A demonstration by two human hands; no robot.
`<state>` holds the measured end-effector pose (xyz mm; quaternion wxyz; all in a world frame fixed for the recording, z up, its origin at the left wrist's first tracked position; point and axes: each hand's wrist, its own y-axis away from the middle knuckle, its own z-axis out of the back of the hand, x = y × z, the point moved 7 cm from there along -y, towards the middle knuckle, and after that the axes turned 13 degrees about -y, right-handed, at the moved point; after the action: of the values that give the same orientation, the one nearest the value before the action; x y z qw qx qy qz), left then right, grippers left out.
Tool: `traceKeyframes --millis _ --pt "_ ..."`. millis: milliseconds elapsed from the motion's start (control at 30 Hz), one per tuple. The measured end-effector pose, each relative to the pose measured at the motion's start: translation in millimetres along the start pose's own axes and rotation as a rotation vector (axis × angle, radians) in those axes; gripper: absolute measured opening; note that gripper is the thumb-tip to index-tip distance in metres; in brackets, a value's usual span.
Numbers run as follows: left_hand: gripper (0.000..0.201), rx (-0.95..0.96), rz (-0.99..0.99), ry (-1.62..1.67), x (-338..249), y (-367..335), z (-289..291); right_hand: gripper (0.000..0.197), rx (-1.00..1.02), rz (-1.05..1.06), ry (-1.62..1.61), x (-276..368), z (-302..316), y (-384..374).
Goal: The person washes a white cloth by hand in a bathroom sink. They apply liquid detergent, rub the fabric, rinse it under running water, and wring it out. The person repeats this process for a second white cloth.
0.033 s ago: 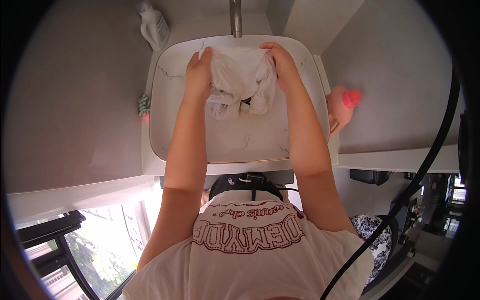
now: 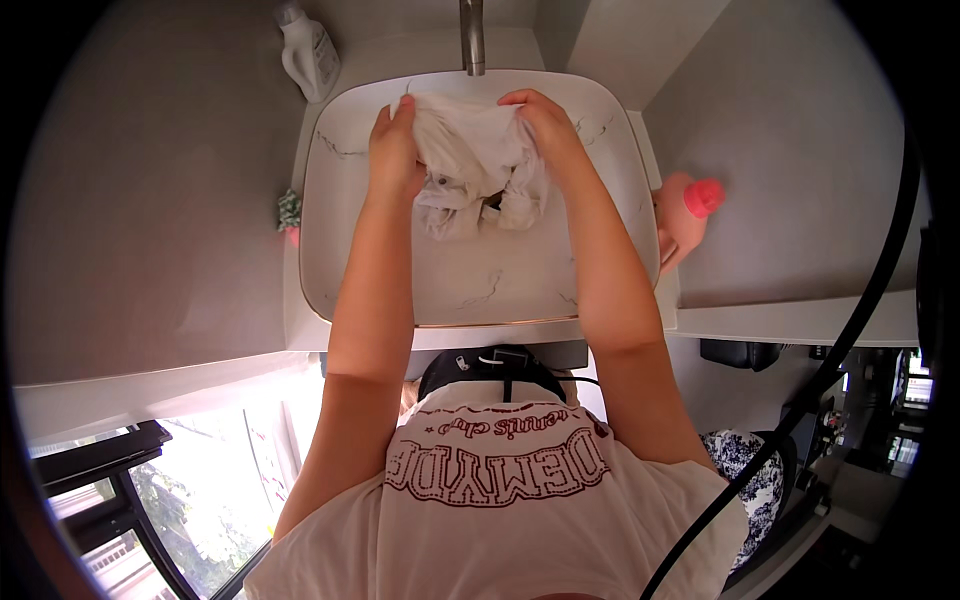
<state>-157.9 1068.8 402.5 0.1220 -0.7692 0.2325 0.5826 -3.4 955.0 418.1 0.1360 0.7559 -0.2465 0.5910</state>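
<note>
A crumpled white cloth [image 2: 465,140], which looks like a garment, hangs and lies in folds over the far half of the white marbled basin [image 2: 490,285]. At its upper left corner my left hand [image 2: 395,140] is closed on the edge, thumb on top. My right hand [image 2: 540,120] pinches the upper right edge, its fingers pointing left. The fabric between my hands is loosely spread, and its lower part bunches into two lumps on the basin floor. A small dark patch shows between these lumps. Some of my fingertips are hidden behind the cloth.
The metal faucet [image 2: 472,40] stands just beyond the cloth. A white jug-shaped bottle [image 2: 308,55] is at the back left, with a small potted plant [image 2: 289,215] below it. A pink bottle [image 2: 683,220] with a red cap stands right of the basin. A black cable [image 2: 860,320] runs down the right side.
My right hand has shifted slightly left, closer to my left hand. The cloth between them has slackened and folded more.
</note>
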Motion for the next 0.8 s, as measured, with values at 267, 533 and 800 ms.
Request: traceKeyframes --millis 267,533,800 --pt "0.032 -0.075 0.274 0.201 38.9 2.5 -6.0 0.027 0.271 0.622 0.803 7.4 -107.5 56.1" --pt "0.03 0.156 0.388 0.451 61.5 11.4 -26.5 0.032 0.025 0.539 0.804 15.9 -91.9 44.1" --pt "0.038 0.1 0.367 0.38 27.4 15.5 -21.5 0.031 -0.028 0.298 0.82 9.4 -54.0 20.4"
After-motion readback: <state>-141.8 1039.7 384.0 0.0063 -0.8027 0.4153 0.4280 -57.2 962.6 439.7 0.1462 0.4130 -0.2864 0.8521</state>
